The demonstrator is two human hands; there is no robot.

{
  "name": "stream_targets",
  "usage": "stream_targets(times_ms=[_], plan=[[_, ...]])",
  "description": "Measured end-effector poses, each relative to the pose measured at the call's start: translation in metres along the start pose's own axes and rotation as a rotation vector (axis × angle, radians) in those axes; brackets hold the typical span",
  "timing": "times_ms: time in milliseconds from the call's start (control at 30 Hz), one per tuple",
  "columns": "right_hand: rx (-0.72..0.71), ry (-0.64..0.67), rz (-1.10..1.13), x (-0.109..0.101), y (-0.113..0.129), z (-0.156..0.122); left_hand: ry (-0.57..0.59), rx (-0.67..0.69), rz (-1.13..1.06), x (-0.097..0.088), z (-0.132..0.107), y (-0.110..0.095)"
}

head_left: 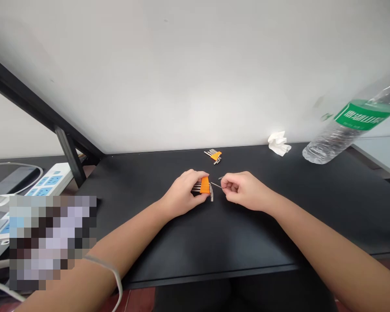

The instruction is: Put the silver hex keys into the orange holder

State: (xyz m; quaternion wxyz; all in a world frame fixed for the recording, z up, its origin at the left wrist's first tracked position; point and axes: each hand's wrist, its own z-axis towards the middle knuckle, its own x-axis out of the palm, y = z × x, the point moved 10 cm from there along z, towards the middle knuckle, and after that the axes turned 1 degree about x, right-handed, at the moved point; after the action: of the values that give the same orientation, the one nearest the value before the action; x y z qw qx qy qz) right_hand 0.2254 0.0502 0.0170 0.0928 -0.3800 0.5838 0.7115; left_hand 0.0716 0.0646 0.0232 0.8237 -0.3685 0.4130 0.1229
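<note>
My left hand (186,190) is closed round an orange hex key holder (204,185) with several L-shaped metal keys in it. Their short bent ends stick out toward the right. Between the fingertips of my right hand (242,190) is a thin hex key (216,185), pinched near one end, its other end close to the holder. Whether that tip touches the holder I cannot tell. Another small metal piece (220,178) shows just behind my right fingers, partly hidden. Farther back on the black table (221,242) lies a second orange hex key set (216,156).
A crumpled white tissue (279,143) sits by the wall at the back right. Beside it a clear bottle with a green label (360,115) stands tilted in view. At the left are white power strips (48,184), cables and a black metal frame (68,149). One cable crosses my left forearm.
</note>
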Motion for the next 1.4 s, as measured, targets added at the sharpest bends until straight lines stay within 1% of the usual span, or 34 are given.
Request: stream_targets(times_ms=[100,200,333,467,567,667,733,867,933,1033,1100,1200,1300,1367,1400], plan=[[0.005,-0.005,0.083,0.001,0.003,-0.001,-0.003,0.027,0.002,0.001,-0.001,-0.004],[0.044,0.021,0.155,0.003,0.001,-0.002,-0.011,0.053,0.002,0.0,-0.002,-0.007],[0.167,0.068,0.333,0.006,-0.01,-0.003,-0.02,0.105,0.045,0.0,-0.003,-0.011],[0.318,0.113,0.478,0.007,-0.024,-0.004,-0.028,0.183,0.118,0.0,-0.002,-0.021],[0.358,0.123,0.618,0.008,-0.03,-0.003,-0.048,0.246,0.146,0.0,-0.002,-0.031],[0.37,0.141,0.715,0.017,-0.032,-0.001,-0.044,0.297,0.146,0.003,-0.003,-0.038],[0.367,0.129,0.783,0.024,-0.029,0.002,-0.032,0.295,0.137,0.006,-0.003,-0.04],[0.36,0.073,0.933,0.036,-0.023,0.007,-0.021,0.248,0.111,0.008,-0.002,-0.037],[0.359,0.078,1.007,0.039,-0.022,0.006,-0.029,0.199,0.104,0.006,-0.001,-0.032],[0.343,0.12,1.096,0.041,-0.023,0.005,-0.056,0.15,0.104,0.002,-0.001,-0.027],[0.328,0.139,1.1,0.042,-0.024,0.005,-0.061,0.171,0.1,0.001,-0.002,-0.029],[0.295,0.132,1.005,0.044,-0.022,0.006,-0.046,0.212,0.084,0.003,-0.002,-0.034],[0.281,0.133,0.841,0.045,-0.019,0.008,-0.041,0.213,0.082,0.004,-0.002,-0.035],[0.28,0.128,0.681,0.04,-0.021,0.008,-0.031,0.204,0.108,0.003,-0.002,-0.033],[0.272,0.108,0.579,0.033,-0.023,0.008,-0.019,0.196,0.129,0.003,-0.001,-0.032]])
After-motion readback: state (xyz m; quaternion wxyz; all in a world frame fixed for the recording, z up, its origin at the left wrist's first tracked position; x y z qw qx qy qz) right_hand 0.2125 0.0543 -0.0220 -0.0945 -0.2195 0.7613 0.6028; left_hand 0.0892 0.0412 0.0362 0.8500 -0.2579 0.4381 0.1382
